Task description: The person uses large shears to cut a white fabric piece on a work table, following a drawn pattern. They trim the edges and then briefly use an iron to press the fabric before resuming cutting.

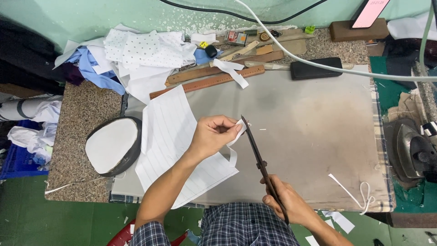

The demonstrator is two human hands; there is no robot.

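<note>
Both my hands are busy over the grey worktop (309,118). My left hand (213,135) pinches a small white fabric strip (237,132) between thumb and fingers, holding it up just above the worktop; the strip's loose end hangs down below my fingers. My right hand (287,200) is clenched around the handles of dark scissors (259,159), near the worktop's front edge. The blades point up and away from me, and their tips meet the strip right beside my left fingertips.

Under my left forearm lies a white sheet (168,132) of faintly lined fabric, spread flat on the worktop's left part. Left of it, on the speckled stone, sits a rounded pad (111,145) with a white face and a dark rim. Behind the sheet is a heap of white and blue cloth scraps (136,57). Several wooden rulers (214,79) lie along the back, a white band draped across them, and a black block (316,68) rests just right of them. A white cable (346,69) crosses above the block. A thin white cord (359,193) lies near the front right corner. An iron (412,152) stands off the worktop's right edge.
</note>
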